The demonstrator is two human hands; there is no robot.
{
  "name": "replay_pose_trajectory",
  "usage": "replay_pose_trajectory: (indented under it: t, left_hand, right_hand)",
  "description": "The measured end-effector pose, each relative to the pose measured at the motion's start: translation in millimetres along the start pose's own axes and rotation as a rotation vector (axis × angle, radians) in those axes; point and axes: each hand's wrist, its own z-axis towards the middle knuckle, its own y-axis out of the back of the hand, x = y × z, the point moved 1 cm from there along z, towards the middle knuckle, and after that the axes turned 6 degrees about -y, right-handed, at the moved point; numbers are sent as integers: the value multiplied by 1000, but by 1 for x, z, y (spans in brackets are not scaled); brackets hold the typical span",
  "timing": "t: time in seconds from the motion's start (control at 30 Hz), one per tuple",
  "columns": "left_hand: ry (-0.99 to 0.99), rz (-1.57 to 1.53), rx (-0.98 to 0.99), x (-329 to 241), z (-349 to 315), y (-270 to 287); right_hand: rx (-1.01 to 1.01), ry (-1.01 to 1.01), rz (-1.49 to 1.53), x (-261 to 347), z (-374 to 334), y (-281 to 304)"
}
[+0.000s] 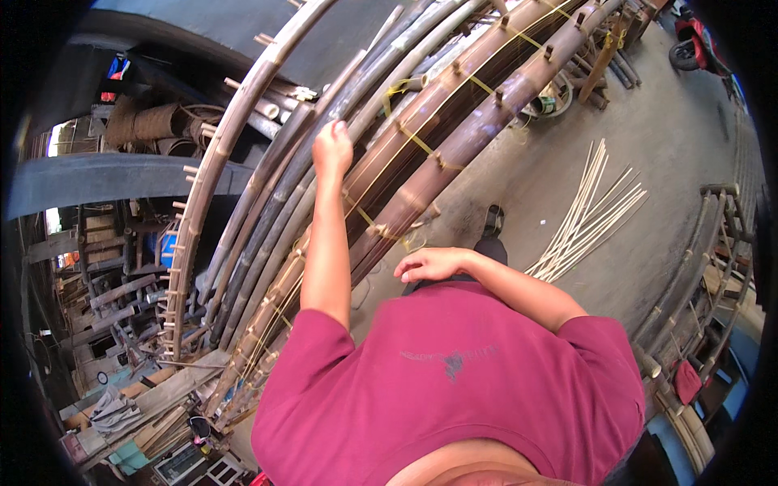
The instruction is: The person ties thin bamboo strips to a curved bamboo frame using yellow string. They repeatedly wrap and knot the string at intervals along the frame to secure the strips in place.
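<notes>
My left hand (332,150) is raised over a row of bamboo poles, its fingers closed. Whatever it may hold is hidden from this side. Just right of it runs a long frame of two thick brown bamboo poles (470,134) fitted with short wooden pegs. Dark thin strands (399,172) are packed lengthwise between these poles, and yellow ties (416,139) cross them at intervals. My right hand (435,264) hangs in front of my body near the frame's near pole. Its fingers are loosely bent and slightly apart, with nothing in them.
Pale thin sticks (579,219) lie fanned on the concrete floor at right. A pegged bamboo pole (212,174) curves along the left, before shelves and stacked wood. A white basin (555,97) stands beyond the frame, a red motorbike (701,44) far right, and a bamboo rack (713,283) at right.
</notes>
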Motion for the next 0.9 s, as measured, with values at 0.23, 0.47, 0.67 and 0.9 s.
replay_pose_trajectory:
  t: [0.23,0.47,0.67,0.9]
  left_hand:
    - [184,-119,372,7,-170,61]
    - [48,43,96,18,-171,39]
    - [125,-106,57,17,-177,41]
    - [73,-170,55,1,-162,52]
  right_hand:
    - [-1032,600,1211,67,83,-31]
    - [-1079,339,-1246,156,145,34]
    - [-341,320,-136,189,102,25]
    - [-453,544,-830,1,44,-34]
